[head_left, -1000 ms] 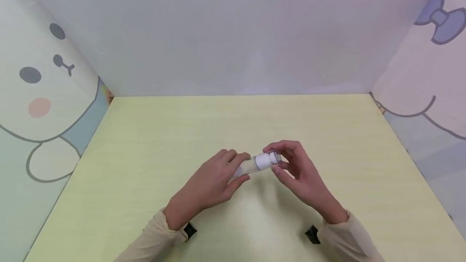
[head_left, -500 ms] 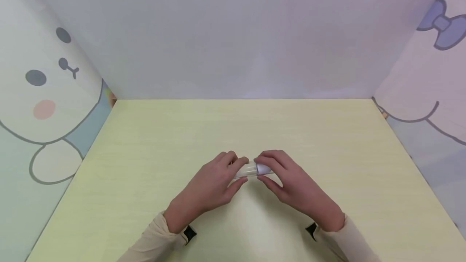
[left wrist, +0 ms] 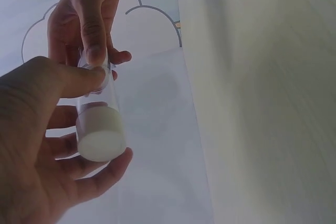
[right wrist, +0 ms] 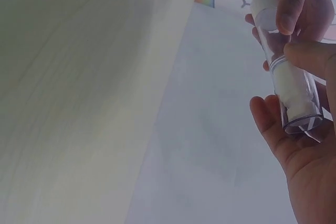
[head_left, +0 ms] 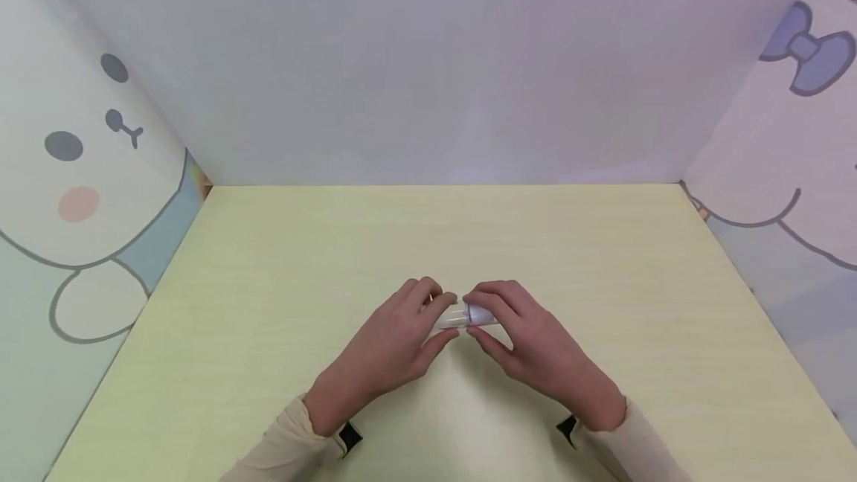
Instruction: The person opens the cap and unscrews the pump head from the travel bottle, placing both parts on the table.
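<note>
Between my two hands lies a slim clear cylindrical bottle [head_left: 455, 316], held level above the table. My left hand [head_left: 391, 337] grips its body, with the thumb across the clear wall and fingers curled behind. The solid white base [left wrist: 102, 137] points out of that hand in the left wrist view. My right hand [head_left: 545, 344] holds the other end, thumb and fingers around a transparent cap [right wrist: 310, 90]. Through this cap a white inner part [right wrist: 289, 85] shows in the right wrist view. Both thumbs sit close together near the seam. The head view hides both bottle ends behind fingers.
A pale yellow wood-grain table [head_left: 321, 244] spreads under the hands. Behind it rises a plain grey-white wall [head_left: 428, 65]. Cartoon-printed panels stand at left [head_left: 87, 244] and right [head_left: 770, 169]. Small black pieces [head_left: 350, 437] show at the sleeve cuffs.
My right hand, earlier loosely spread around the far end, has moved left and closed around the cap. The bottle has tilted to nearly level. Since half a second ago little differs.
</note>
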`<state>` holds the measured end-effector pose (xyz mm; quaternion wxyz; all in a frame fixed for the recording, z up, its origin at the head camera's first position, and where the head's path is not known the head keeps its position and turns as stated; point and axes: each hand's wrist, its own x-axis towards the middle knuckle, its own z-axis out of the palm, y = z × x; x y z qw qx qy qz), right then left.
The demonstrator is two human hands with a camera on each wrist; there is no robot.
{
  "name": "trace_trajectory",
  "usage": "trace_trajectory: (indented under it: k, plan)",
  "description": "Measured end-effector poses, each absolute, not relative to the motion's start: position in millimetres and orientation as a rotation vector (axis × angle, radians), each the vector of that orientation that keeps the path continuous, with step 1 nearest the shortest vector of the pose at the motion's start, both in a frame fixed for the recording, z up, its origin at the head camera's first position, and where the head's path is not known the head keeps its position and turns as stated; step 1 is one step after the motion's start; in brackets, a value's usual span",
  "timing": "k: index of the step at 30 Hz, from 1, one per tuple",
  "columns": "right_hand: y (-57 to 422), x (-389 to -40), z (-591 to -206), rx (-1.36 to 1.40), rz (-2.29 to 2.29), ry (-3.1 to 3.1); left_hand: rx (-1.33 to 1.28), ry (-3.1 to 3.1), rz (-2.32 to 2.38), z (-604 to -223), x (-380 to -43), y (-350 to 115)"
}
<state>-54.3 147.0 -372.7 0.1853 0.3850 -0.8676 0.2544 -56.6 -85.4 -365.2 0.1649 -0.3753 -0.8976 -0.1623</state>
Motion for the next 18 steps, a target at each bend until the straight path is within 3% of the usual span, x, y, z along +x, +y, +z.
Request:
trace_trajectory:
  k: [18]
  plan:
    - [145.0, -54.6, -377.6, 0.98, 0.75, -2.41, -0.997, -2.491, -0.444, -368.6, -53.7, -81.6]
